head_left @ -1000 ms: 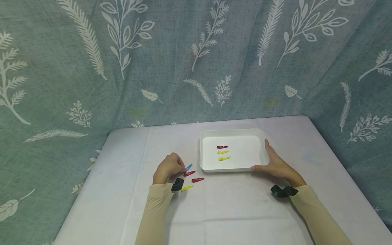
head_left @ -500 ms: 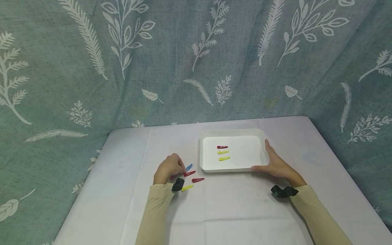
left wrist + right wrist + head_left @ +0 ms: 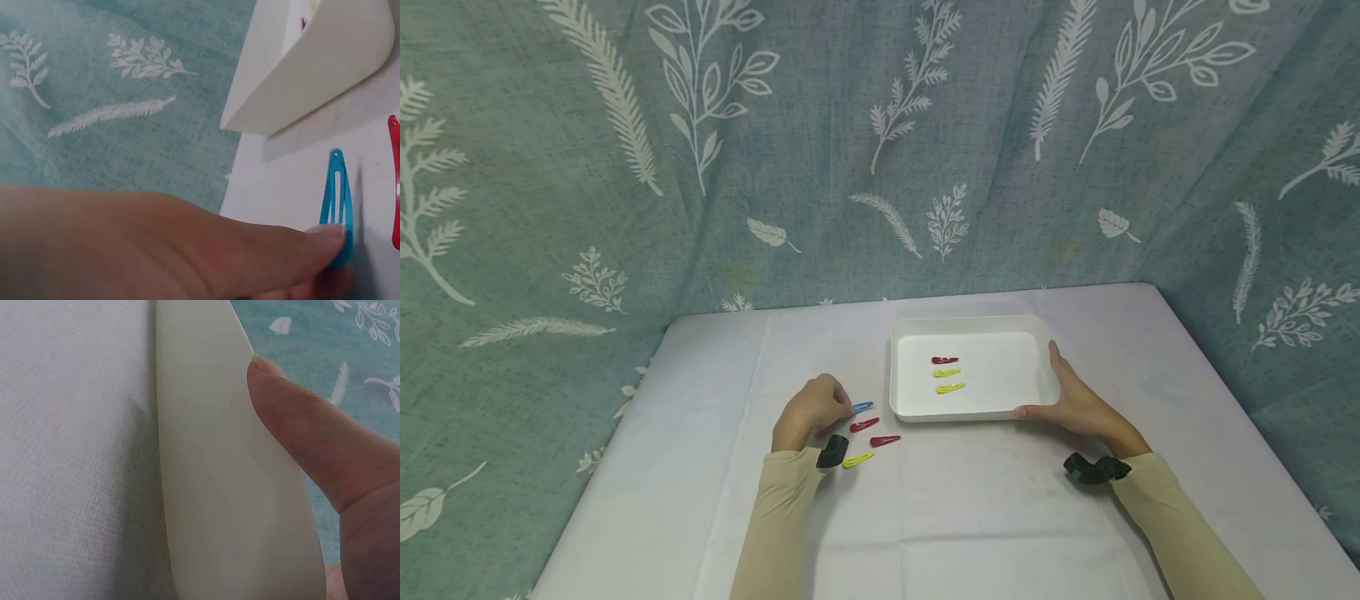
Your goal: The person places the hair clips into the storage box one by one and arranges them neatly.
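Between thumb and fingers, my left hand point(image 3: 812, 410) pinches a blue snap hair clip point(image 3: 337, 187) by its wide end, its narrow tip pointing away from the hand. Two red hair clips point(image 3: 884, 441) and a yellow hair clip point(image 3: 858, 460) lie on the cloth close by. My right hand point(image 3: 1086, 408) grips the near right corner of a white rectangular tray point(image 3: 977, 416), thumb along the front wall and fingers at the right side. Inside the tray, toward its left, one red clip point(image 3: 945, 360) and two yellow clips point(image 3: 950, 388) lie in a column.
A white cloth covers the table point(image 3: 1000, 517). Behind and beside it hangs a blue-green curtain point(image 3: 820, 167) with white leaf prints. The tray's raised wall point(image 3: 312, 75) stands just beyond the blue clip. A patch of red shows under the left hand, mostly hidden.
The blue clip has swung from a steep slant to nearly level in the left hand, which has shifted only slightly. The right hand and tray stay in place.
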### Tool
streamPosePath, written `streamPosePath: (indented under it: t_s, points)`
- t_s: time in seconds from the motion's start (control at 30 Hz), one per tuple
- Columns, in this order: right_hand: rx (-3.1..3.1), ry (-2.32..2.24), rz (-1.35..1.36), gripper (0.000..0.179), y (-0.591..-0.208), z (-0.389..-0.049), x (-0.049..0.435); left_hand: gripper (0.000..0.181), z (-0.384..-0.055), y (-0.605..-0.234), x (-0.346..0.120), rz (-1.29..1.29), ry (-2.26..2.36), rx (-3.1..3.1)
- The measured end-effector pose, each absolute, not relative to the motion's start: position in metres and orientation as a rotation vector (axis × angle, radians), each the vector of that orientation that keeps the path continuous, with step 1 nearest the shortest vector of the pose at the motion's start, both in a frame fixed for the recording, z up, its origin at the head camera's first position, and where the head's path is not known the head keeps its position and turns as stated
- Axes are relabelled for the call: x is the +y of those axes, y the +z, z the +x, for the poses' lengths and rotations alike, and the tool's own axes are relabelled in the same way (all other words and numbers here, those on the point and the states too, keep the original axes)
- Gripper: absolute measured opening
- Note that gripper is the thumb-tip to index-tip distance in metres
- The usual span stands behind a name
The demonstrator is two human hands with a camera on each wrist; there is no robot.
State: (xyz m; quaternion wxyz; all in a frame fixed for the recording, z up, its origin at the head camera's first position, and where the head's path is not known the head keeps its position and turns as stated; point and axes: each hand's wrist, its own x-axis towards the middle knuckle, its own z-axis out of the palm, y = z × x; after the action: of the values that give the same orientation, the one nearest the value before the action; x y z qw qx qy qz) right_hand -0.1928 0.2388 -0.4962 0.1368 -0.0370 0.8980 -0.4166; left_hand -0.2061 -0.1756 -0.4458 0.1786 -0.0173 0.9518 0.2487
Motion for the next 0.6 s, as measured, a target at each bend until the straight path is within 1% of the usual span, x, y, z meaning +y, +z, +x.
streamPosePath:
  t_s: [0.37, 0.6]
  points:
    - [2.588, -1.223, -0.099, 0.146, -0.498, -0.193, 0.238, 0.012, -0.212, -0.446, -0.183, -0.06, 0.919, 2.756]
    - [2.588, -1.228, -0.103, 0.146, -0.499, -0.193, 0.24, 0.016, -0.214, -0.439, -0.188, -0.061, 1.098, 2.72]
